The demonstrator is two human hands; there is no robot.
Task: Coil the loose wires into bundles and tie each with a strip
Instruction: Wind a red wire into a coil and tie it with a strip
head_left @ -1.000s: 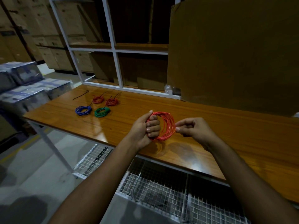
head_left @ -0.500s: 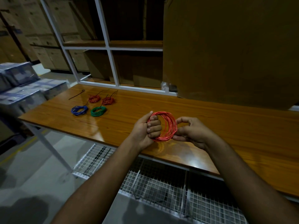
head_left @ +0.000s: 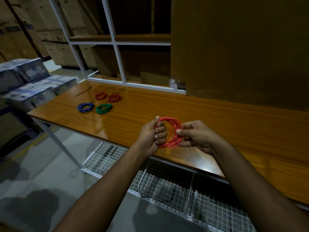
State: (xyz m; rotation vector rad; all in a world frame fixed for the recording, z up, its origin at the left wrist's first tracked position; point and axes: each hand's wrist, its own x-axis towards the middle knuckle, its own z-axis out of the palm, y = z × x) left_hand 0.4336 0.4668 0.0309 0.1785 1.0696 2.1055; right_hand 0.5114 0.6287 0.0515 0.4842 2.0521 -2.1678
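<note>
An orange wire coil (head_left: 172, 125) hangs upright over the front of the wooden table (head_left: 217, 124). My left hand (head_left: 153, 134) grips its left side, fingers curled through the ring. Fingers and thumb of my right hand (head_left: 194, 135) pinch its right side. At the table's far left lie a blue coil (head_left: 85, 107), a green coil (head_left: 103, 108) and two red coils (head_left: 100, 95) (head_left: 114, 98), each flat. A thin dark strip (head_left: 83, 92) lies beyond them.
A white shelf frame (head_left: 120, 64) with cardboard boxes stands behind the table, and a large cardboard sheet (head_left: 234, 47) leans at the back right. Wire mesh baskets (head_left: 167, 181) hang under the table. Wrapped stacks (head_left: 26, 81) stand on the left.
My right hand has kept working at the coil's right side and now pinches it between fingers and thumb. The left hand's grip is the same. The camera view has shifted slightly.
</note>
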